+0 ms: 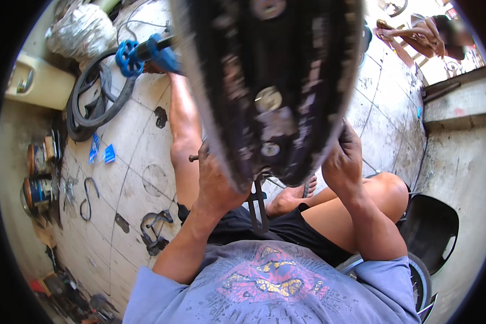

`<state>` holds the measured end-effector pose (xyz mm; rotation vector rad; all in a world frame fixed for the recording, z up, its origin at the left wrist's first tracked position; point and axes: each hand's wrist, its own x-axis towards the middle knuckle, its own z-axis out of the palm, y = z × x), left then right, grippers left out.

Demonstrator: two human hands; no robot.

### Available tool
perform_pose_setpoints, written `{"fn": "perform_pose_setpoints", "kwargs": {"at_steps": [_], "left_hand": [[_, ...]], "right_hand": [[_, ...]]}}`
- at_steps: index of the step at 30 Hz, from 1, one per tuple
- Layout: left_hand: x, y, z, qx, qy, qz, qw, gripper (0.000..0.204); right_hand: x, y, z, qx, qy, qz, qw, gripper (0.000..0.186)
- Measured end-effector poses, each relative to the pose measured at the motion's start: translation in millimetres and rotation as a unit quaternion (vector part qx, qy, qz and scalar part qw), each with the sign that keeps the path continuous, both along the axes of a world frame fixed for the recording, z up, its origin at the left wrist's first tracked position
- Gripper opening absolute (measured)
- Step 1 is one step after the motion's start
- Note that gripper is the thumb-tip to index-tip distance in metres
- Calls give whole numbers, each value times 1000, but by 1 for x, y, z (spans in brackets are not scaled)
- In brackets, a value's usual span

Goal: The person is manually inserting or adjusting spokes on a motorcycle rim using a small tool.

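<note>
The part (270, 59) is black, mottled with pale scuffs; its bolts (268, 99) are silvery. The shirt (200, 286) is greyish blue with a pink-and-yellow print (278, 283), the shorts (329, 229) black. Toward the left edge of the off-white, dark-lined floor (132, 186): dark grey tubes (96, 110), blue scraps (109, 154).

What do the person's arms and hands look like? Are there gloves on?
No gloves! The left hand and right hand are bare, and no watch or band shows. The faded blue-grey cloth T-shirt has short, plain sleeves, leaving the forearms uncovered. Some fingers are hidden, so I can't tell about rings.
</note>
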<state>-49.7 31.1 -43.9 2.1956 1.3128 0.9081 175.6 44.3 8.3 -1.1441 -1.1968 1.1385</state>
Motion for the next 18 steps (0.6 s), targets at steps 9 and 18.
{"fn": "perform_pose_setpoints", "kwargs": {"at_steps": [9,18], "left_hand": [[-10,-17,2,-60,-113,23,991,33],[14,-27,33,4,-262,54,963,22]], "right_hand": [[-8,20,-14,-174,232,-34,956,21],[-14,21,-17,-182,327,2,927,26]]}}
